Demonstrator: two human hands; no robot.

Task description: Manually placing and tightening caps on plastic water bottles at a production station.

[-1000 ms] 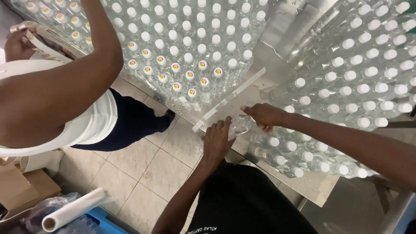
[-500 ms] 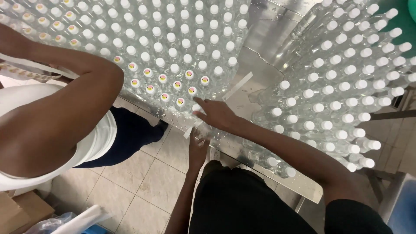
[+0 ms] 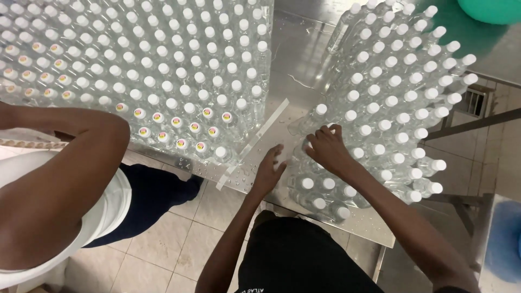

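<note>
Clear plastic bottles with white caps stand packed on a wet steel table (image 3: 296, 49). One big block of bottles (image 3: 163, 70) fills the left, a second group of bottles (image 3: 391, 103) the right. My right hand (image 3: 324, 147) rests on top of the near-left bottles of the right group, fingers curled over the caps. My left hand (image 3: 268, 172) lies flat on the table's front edge, fingers apart, just left of those bottles and holding nothing. A pale flat strip (image 3: 255, 142) lies slanted on the table between the two groups, close to my left hand.
Another person stands at the left in a white top (image 3: 59, 217) and dark trousers, a bare arm (image 3: 70, 163) reaching toward the left block. Tiled floor (image 3: 163, 255) lies below the table edge. A green round object (image 3: 491, 8) sits top right; a blue one (image 3: 504, 239) bottom right.
The view has shifted so the bottles sit lower and closer. My right hand moved right onto the right group's caps. My left hand came forward onto the table edge.
</note>
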